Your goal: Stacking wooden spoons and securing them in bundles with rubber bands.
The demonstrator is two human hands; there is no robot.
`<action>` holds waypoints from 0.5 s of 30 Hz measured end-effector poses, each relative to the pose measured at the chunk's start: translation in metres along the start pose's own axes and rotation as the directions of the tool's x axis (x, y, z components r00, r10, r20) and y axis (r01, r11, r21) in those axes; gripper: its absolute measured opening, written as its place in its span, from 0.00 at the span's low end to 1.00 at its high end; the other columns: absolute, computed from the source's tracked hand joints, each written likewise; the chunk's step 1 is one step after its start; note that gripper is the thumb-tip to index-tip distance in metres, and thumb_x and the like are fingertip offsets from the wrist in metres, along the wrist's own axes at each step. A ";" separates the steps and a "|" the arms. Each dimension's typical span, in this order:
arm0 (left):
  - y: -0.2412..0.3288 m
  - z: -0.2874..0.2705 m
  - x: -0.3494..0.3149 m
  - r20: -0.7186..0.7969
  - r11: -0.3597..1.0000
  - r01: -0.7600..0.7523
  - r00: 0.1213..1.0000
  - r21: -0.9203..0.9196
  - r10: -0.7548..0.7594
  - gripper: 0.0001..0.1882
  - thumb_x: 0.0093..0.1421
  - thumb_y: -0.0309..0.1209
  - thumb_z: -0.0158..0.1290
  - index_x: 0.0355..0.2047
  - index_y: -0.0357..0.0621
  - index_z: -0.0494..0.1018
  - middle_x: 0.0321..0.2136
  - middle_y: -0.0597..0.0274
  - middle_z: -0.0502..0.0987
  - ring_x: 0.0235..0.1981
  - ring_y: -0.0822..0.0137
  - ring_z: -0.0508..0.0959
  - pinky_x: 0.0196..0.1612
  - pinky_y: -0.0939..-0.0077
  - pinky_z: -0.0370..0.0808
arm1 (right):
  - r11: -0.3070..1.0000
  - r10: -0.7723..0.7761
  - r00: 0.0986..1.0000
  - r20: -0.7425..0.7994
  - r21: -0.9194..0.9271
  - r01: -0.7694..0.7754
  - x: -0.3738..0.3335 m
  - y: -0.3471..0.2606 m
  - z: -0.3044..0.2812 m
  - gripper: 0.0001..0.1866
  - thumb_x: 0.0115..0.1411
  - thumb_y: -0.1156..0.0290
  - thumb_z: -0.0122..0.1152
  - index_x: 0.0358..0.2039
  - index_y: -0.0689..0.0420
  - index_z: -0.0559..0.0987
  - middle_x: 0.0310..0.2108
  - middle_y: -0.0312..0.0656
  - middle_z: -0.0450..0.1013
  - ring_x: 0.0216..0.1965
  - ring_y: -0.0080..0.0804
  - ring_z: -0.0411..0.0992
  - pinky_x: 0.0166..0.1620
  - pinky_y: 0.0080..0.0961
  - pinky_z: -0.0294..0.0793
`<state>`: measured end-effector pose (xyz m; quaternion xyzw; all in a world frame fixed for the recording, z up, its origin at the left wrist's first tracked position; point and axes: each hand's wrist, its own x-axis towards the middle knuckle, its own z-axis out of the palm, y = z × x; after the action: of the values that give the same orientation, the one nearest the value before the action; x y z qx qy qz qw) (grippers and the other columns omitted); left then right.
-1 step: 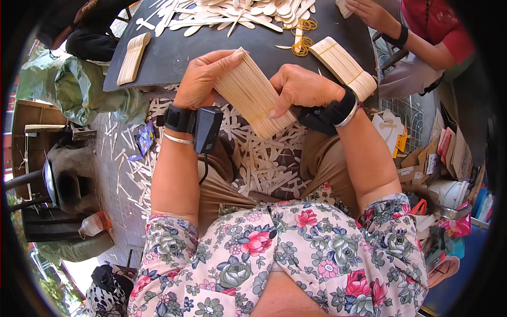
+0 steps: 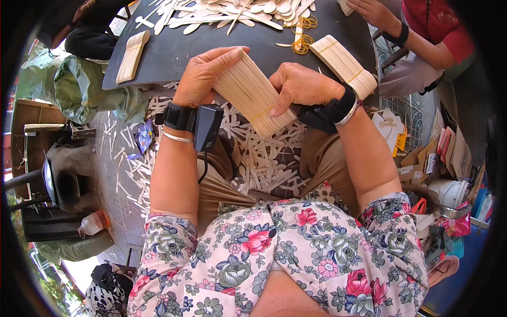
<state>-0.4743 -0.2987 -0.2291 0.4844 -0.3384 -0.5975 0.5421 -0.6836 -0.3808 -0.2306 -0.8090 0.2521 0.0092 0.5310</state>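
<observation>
Between my two hands, above my lap, is a bundle of flat wooden spoons, tilted, with a yellow rubber band around its lower part. My left hand closes on its upper left end, the thumb lying along the top. At its lower right, my right hand grips the side, thumb pressed near the band. On the dark table, a banded bundle lies just beyond my right hand. Another banded bundle is at the table's left edge. Yellow rubber bands lie at the back, partly over a loose spoon.
A heap of loose wooden spoons covers the far side of the table. More spoons litter the ground below my hands. At the far right, a co-worker's hand holds wooden pieces. Cardboard stands at the right.
</observation>
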 end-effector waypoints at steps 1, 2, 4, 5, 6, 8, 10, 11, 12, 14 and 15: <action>0.002 0.001 -0.001 0.008 0.999 0.018 1.000 0.036 -0.018 0.14 0.59 0.35 0.59 0.40 0.37 0.78 0.33 0.61 0.80 0.33 0.71 0.80 0.37 0.76 0.78 | 1.000 -0.006 1.000 0.010 -0.002 0.006 0.000 -0.002 0.000 0.18 0.36 0.68 0.73 0.29 0.65 0.82 0.20 0.45 0.76 0.22 0.28 0.72 0.28 0.27 0.71; 0.002 0.000 -0.001 0.017 0.997 0.035 0.999 0.072 -0.036 0.14 0.58 0.36 0.60 0.37 0.37 0.79 0.32 0.60 0.80 0.31 0.71 0.80 0.35 0.77 0.78 | 0.999 0.032 0.998 0.048 0.020 -0.033 -0.001 -0.004 0.000 0.17 0.38 0.70 0.72 0.29 0.66 0.82 0.20 0.43 0.76 0.22 0.26 0.72 0.27 0.26 0.71; 0.002 -0.003 0.003 -0.003 0.994 0.010 1.000 0.109 -0.010 0.14 0.58 0.37 0.60 0.37 0.37 0.79 0.32 0.61 0.80 0.31 0.71 0.80 0.35 0.77 0.78 | 0.997 0.044 0.997 0.061 0.063 -0.048 0.003 0.000 -0.002 0.16 0.39 0.71 0.72 0.30 0.66 0.82 0.20 0.42 0.76 0.22 0.25 0.72 0.27 0.25 0.71; 0.001 -0.005 0.005 -0.023 0.989 -0.014 1.000 0.147 0.018 0.15 0.58 0.38 0.60 0.37 0.37 0.80 0.32 0.61 0.80 0.31 0.71 0.80 0.35 0.77 0.78 | 0.993 0.053 0.996 0.075 0.106 -0.061 0.004 0.001 -0.003 0.16 0.41 0.71 0.71 0.31 0.66 0.82 0.21 0.40 0.75 0.22 0.24 0.72 0.27 0.24 0.71; -0.001 -0.007 0.006 -0.025 0.989 -0.012 1.000 0.145 0.016 0.15 0.58 0.38 0.60 0.37 0.37 0.80 0.32 0.61 0.80 0.31 0.71 0.80 0.35 0.77 0.78 | 0.992 0.055 0.996 0.077 0.106 -0.063 0.005 0.002 -0.004 0.16 0.41 0.71 0.71 0.31 0.66 0.82 0.21 0.40 0.75 0.22 0.24 0.72 0.27 0.24 0.71; -0.005 -0.011 0.009 -0.096 0.997 -0.009 0.995 0.082 0.017 0.15 0.59 0.37 0.59 0.38 0.36 0.79 0.31 0.61 0.80 0.31 0.71 0.80 0.35 0.76 0.78 | 0.987 0.025 0.998 0.050 0.158 -0.033 0.004 0.003 -0.008 0.15 0.47 0.70 0.70 0.34 0.65 0.81 0.23 0.38 0.75 0.22 0.23 0.71 0.27 0.21 0.71; -0.005 -0.015 0.012 -0.101 0.999 0.031 0.995 0.036 -0.027 0.16 0.61 0.38 0.57 0.39 0.35 0.78 0.32 0.60 0.79 0.32 0.70 0.80 0.37 0.76 0.79 | 0.969 0.023 1.000 0.009 0.245 -0.024 0.000 0.004 -0.014 0.15 0.50 0.68 0.68 0.35 0.64 0.80 0.23 0.38 0.74 0.22 0.22 0.71 0.27 0.21 0.71; -0.005 -0.017 0.013 -0.104 0.998 0.068 0.992 -0.008 -0.069 0.17 0.62 0.39 0.56 0.40 0.35 0.77 0.34 0.60 0.79 0.33 0.70 0.80 0.38 0.76 0.79 | 0.944 0.022 0.999 -0.034 0.330 -0.009 -0.002 0.003 -0.017 0.15 0.53 0.65 0.67 0.37 0.63 0.80 0.24 0.37 0.74 0.22 0.21 0.70 0.27 0.20 0.71; -0.006 -0.021 0.014 -0.106 0.998 0.069 0.992 -0.009 -0.070 0.17 0.62 0.39 0.56 0.40 0.35 0.77 0.34 0.60 0.79 0.33 0.70 0.80 0.38 0.76 0.79 | 0.939 0.050 0.997 -0.052 0.344 -0.029 -0.006 -0.001 -0.017 0.18 0.58 0.58 0.61 0.39 0.62 0.79 0.26 0.39 0.75 0.23 0.23 0.73 0.28 0.20 0.75; -0.011 -0.028 0.016 -0.123 0.994 0.052 0.990 -0.092 -0.063 0.17 0.63 0.39 0.54 0.41 0.35 0.76 0.34 0.58 0.79 0.34 0.69 0.80 0.40 0.77 0.78 | 0.930 0.047 0.997 -0.063 0.368 -0.021 -0.009 -0.001 -0.019 0.21 0.60 0.55 0.58 0.40 0.62 0.78 0.26 0.40 0.75 0.25 0.25 0.75 0.27 0.21 0.76; -0.014 -0.033 0.018 -0.123 0.994 0.053 0.990 -0.094 -0.064 0.17 0.63 0.39 0.54 0.41 0.35 0.76 0.34 0.58 0.79 0.34 0.69 0.80 0.40 0.77 0.78 | 0.920 0.044 0.996 -0.074 0.391 -0.011 -0.010 -0.002 -0.020 0.23 0.61 0.52 0.56 0.40 0.63 0.77 0.27 0.41 0.75 0.26 0.27 0.76 0.27 0.21 0.78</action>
<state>-0.4461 -0.3100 -0.2556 0.5056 -0.2618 -0.5962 0.5660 -0.6969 -0.3932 -0.2177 -0.6830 0.2816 -0.0667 0.6707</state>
